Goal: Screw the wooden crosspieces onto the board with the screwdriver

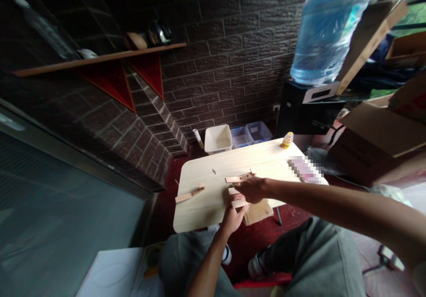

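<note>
My left hand [233, 217] is closed around a pale flat wooden piece [240, 204] at the front edge of the small light-wood table [203, 212]. Its thumb shows on the near side. Just above it my right hand [253, 189] is curled downward over the same spot, its fingertips largely hidden, so what it grips cannot be made out. Directly beyond the right hand lies a wooden strip with dark holes [240, 178]. A similar wooden strip with a hooked end [190, 195] rests at the table's left side. Small dark metal bits [214, 171], perhaps screws, lie between them.
A yellow-and-clear small bottle [287, 140] stands at the table's far right corner, near a blurred-out flat object [304, 169]. Brown cardboard [258, 212] hangs below the front edge. Plastic bins [218, 138] stand behind; a water dispenser [293, 111] is at right.
</note>
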{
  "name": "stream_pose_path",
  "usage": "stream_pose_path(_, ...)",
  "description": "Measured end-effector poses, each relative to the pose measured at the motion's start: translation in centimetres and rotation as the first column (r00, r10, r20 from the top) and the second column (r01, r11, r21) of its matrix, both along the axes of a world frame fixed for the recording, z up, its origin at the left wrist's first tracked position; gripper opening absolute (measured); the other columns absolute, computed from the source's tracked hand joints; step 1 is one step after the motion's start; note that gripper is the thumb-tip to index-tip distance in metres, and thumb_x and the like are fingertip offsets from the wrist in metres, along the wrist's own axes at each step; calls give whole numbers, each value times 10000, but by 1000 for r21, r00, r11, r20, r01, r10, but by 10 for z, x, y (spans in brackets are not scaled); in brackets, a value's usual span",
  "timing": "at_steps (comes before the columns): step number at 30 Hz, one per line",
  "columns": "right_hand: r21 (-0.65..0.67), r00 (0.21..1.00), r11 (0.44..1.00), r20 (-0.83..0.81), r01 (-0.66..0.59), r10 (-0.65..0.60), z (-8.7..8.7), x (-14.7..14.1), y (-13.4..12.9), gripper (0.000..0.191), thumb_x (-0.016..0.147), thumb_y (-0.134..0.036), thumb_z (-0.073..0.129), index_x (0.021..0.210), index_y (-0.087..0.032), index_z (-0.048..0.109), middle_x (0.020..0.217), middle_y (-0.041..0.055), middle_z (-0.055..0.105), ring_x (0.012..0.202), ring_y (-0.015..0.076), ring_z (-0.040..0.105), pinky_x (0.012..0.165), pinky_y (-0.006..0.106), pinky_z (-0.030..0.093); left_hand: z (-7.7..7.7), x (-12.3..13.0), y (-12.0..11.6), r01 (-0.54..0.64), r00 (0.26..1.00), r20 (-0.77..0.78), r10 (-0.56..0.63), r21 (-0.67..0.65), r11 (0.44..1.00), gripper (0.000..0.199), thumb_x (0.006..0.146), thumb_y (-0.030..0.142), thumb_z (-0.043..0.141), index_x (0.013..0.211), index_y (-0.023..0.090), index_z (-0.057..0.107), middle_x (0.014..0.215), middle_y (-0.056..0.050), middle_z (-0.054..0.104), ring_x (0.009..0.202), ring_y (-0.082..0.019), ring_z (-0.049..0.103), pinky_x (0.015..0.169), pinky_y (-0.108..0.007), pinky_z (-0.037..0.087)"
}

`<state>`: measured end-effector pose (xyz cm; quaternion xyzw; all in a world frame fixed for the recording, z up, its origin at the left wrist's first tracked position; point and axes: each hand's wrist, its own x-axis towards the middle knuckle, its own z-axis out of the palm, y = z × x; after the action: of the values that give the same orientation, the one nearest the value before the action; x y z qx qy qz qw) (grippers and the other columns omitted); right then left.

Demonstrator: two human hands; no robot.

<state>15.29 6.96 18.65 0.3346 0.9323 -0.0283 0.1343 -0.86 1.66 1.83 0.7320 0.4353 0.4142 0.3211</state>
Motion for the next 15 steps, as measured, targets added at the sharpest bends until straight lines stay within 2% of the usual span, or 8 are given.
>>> stream_pose_path(3,-13,996,996,10,-86,86,-4,0,0,392,828,-158,559,1218,-115,543,1079,185,684,916,303,685,717,429,568,1,0,0,5,1000,-20,-5,-22,1000,224,872,294,635,1077,207,617,1139,-93,641,1143,-239,599,1034,-435,470)
stream_pose_path(6,35,993,994,56,-107,105,-8,-2,1,340,859,-159,536,1195,-115,560,1074,192,681,900,324,690,718,480,568,-1,0,1,3,1000,-19,-4,-55,998,260,868,298,639,1111,209,605,1147,-94,642,1151,-241,595,1041,-434,464)
stream_pose_path(10,98,998,994,44,-38,33,-12,-6,0,281,893,-236,525,1135,-112,594,1067,200,684,914,340,688,724,519,561,-4,-1,1,0,1000,-11,-1,-71,997,331,861,290,643,1179,224,580,1144,-82,657,1115,-236,618,1028,-431,474)
stream_pose_path(15,82,996,993,33,84,-87,-6,-6,-4,318,897,-361,547,1078,-109,612,1020,199,698,928,335,686,749,507,555,-2,-1,0,4,1000,-8,-4,-58,998,393,866,294,638,1243,239,546,1149,-78,664,1082,-229,635,1019,-429,481)
